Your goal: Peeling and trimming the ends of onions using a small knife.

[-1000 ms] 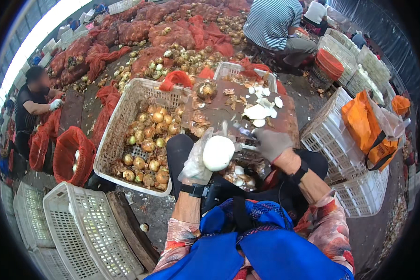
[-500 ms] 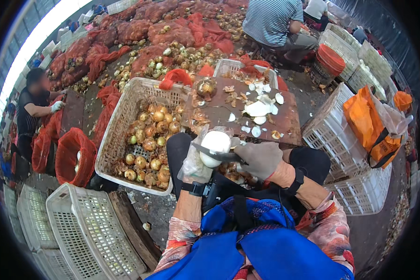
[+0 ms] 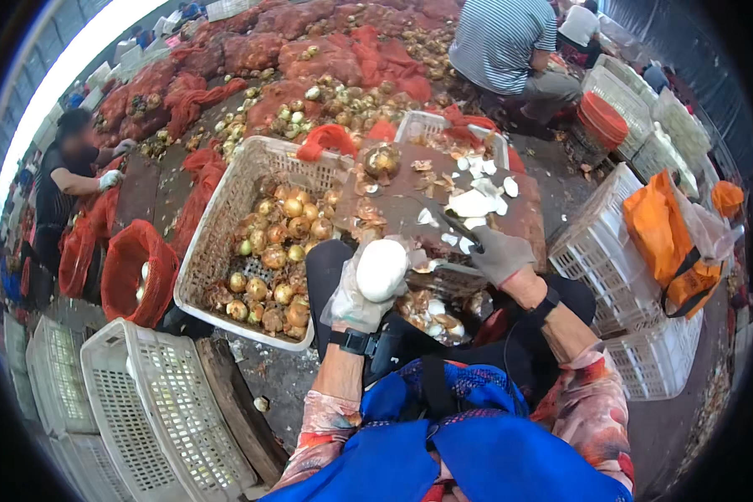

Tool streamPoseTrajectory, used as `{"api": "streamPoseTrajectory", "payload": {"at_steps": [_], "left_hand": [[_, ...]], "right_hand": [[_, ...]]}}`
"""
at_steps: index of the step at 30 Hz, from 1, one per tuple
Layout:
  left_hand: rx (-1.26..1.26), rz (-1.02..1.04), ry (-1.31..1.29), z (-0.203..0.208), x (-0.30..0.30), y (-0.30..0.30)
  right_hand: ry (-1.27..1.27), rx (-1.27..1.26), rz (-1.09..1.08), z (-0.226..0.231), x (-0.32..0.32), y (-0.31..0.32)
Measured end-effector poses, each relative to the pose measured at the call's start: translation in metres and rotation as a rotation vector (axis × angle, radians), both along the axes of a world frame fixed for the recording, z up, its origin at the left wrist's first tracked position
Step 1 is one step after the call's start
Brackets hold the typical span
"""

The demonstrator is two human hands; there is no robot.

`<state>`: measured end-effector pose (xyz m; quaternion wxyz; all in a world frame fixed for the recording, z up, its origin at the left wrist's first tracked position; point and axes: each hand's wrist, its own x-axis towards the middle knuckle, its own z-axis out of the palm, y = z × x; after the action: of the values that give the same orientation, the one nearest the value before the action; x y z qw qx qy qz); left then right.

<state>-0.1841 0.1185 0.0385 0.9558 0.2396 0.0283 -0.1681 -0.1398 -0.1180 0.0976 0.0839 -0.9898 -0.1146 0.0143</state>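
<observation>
A peeled white onion [image 3: 382, 270] rests in my left hand [image 3: 353, 293], whose fingers in a clear plastic glove curl round it. My right hand [image 3: 504, 253], in a grey glove, grips a knife [image 3: 455, 224] with a dark blade. The blade points away from me over the near part of a brown board [image 3: 510, 219], apart from the onion. White onion layers [image 3: 470, 202] and dry brown skins lie on the board, with an unpeeled onion [image 3: 382, 161] at its far left corner. Between my knees, below the board, are onion scraps [image 3: 431, 316].
To my left stands a white crate [image 3: 186, 284] of brown onions, beside an open red mesh bag [image 3: 140, 272]. More crates [image 3: 171, 410] sit at lower left; stacked crates [image 3: 602, 259] with an orange bag [image 3: 665, 234] stand right. Heaped onion sacks and other seated people are farther off.
My right hand has drawn the knife off the onion, moving it right and forward over the board. The onion has turned in my left hand. The person at left has reached out a hand.
</observation>
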Motion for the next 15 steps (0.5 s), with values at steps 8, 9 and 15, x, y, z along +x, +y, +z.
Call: {"api": "streamPoseTrajectory", "payload": {"at_steps": [8,9,15], "left_hand": [[-0.525,0.239,0.007,0.016,0.007,0.015],[-0.522,0.26,-0.001,0.021,0.007,0.019],[-0.673,0.29,-0.052,0.013,-0.001,0.068]], "right_hand": [[0.242,0.558,-0.098,0.002,-0.014,0.019],[0.246,0.56,-0.076,0.002,-0.012,0.021],[0.308,0.618,0.005,-0.018,-0.006,0.047]]}}
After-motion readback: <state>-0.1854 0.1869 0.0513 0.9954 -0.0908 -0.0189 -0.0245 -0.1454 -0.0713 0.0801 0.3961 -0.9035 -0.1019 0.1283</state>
